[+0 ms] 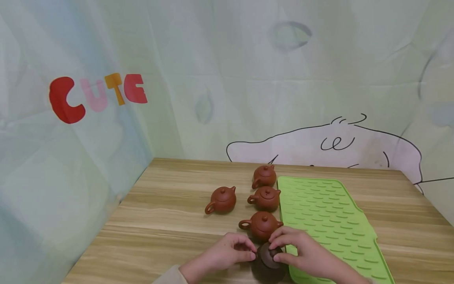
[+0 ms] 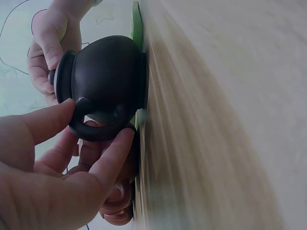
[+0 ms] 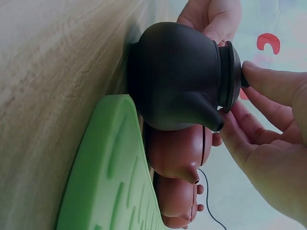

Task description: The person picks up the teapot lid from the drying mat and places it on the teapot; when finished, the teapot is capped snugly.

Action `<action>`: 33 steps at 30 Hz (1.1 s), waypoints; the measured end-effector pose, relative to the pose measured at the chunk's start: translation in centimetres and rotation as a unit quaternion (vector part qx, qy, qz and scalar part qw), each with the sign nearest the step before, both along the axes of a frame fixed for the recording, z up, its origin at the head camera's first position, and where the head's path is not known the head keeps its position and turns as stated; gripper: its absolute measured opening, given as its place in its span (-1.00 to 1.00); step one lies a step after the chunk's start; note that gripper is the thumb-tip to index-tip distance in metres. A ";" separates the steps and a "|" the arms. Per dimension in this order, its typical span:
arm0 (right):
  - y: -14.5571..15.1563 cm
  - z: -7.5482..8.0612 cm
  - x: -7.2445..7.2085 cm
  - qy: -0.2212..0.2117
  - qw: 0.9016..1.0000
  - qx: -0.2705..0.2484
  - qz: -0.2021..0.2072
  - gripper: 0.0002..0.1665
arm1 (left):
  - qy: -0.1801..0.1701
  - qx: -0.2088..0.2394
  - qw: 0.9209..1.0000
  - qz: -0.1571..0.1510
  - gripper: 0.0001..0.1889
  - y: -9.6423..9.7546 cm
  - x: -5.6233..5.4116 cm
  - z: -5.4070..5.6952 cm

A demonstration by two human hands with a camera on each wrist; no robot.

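Observation:
A dark brown teapot (image 1: 265,273) stands at the near side of the table, beside the green mat's left edge. My left hand (image 1: 230,251) pinches its loop handle (image 2: 98,132) between thumb and fingers. On top, my right hand (image 1: 303,250) grips the knob of the dark lid (image 3: 234,76), thumb on one side and fingers on the other. In the right wrist view the lid sits at the pot's mouth, with a thin gap showing under its edge. The short spout (image 3: 201,112) points toward the mat.
Several reddish-brown teapots stand behind the dark one: a near one (image 1: 264,227), a middle one (image 1: 267,199) and a far one (image 1: 265,176) in a row along the green mat (image 1: 319,213). Another reddish-brown teapot (image 1: 223,200) stands left of the row. A printed cloth (image 1: 213,79) hangs behind the table.

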State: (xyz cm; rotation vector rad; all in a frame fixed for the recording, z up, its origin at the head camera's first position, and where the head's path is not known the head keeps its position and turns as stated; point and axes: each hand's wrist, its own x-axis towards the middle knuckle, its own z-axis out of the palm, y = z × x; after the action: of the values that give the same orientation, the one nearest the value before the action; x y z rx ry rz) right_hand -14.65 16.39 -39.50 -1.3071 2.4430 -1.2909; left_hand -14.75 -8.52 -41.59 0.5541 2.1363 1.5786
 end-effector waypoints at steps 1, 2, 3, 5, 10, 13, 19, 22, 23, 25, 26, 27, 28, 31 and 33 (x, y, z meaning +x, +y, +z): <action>0.0 0.0 0.0 -0.002 1.000 0.001 0.001 -0.82 | 0.000 0.000 1.000 -0.001 -0.91 0.0 0.0 0.0; -0.1 -0.1 0.0 -0.004 1.000 0.002 0.002 -0.82 | 0.000 0.001 1.000 -0.002 -0.91 0.0 0.0 0.0; -0.1 -0.1 0.0 -0.009 1.000 0.003 0.002 -0.81 | -0.001 0.001 1.000 -0.003 -0.91 0.0 0.0 0.1; -0.1 -0.2 -0.1 -0.016 1.000 0.005 0.001 -0.81 | -0.002 0.001 1.000 -0.005 -0.90 0.0 0.0 0.1; -0.1 -0.3 -0.1 -0.023 1.000 0.013 -0.004 -0.81 | -0.005 0.006 1.000 -0.009 -0.89 0.0 0.0 0.1; 0.0 -0.3 0.0 -0.018 1.000 0.017 -0.004 -0.81 | -0.004 0.007 1.000 -0.009 -0.89 0.0 -0.1 0.0; 0.0 -0.4 0.0 -0.018 1.000 0.023 -0.002 -0.80 | -0.005 0.005 1.000 -0.003 -0.90 0.1 -0.1 -0.1; -0.1 -0.4 -0.1 -0.023 0.999 0.027 -0.002 -0.80 | -0.005 0.008 1.000 -0.003 -0.89 0.0 0.0 -0.1; -0.1 -0.4 -0.1 -0.026 0.999 0.028 -0.003 -0.80 | -0.004 0.008 1.000 -0.003 -0.89 0.0 -0.1 0.0; -0.2 -0.4 -0.2 -0.033 0.999 0.031 -0.003 -0.79 | -0.005 0.006 1.000 0.000 -0.89 0.0 0.0 0.0; -0.2 -0.4 -0.2 -0.035 0.999 0.032 -0.003 -0.79 | -0.006 0.005 1.000 0.001 -0.90 0.0 0.0 0.0; -0.2 -0.3 -0.2 -0.037 0.999 0.033 -0.002 -0.78 | -0.005 0.003 1.000 0.002 -0.90 0.0 -0.1 0.0; -0.2 -0.3 -0.2 -0.037 0.999 0.032 -0.002 -0.78 | -0.005 0.000 1.000 0.002 -0.91 0.0 -0.1 0.0; -0.2 0.0 -0.2 -0.028 0.999 0.023 0.000 -0.77 | 0.003 -0.014 1.000 -0.004 -0.92 -0.1 -0.3 0.4; 0.1 0.2 -0.4 -0.007 1.000 0.018 -0.006 -0.75 | 0.017 -0.032 0.999 -0.007 -0.91 -0.4 -0.6 1.1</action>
State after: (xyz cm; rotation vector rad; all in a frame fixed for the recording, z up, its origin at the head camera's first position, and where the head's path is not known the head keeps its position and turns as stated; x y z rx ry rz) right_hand -15.03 16.47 -39.26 -1.2726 2.4579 -1.2471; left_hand -15.40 -8.93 -40.48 0.5776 2.1954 1.4975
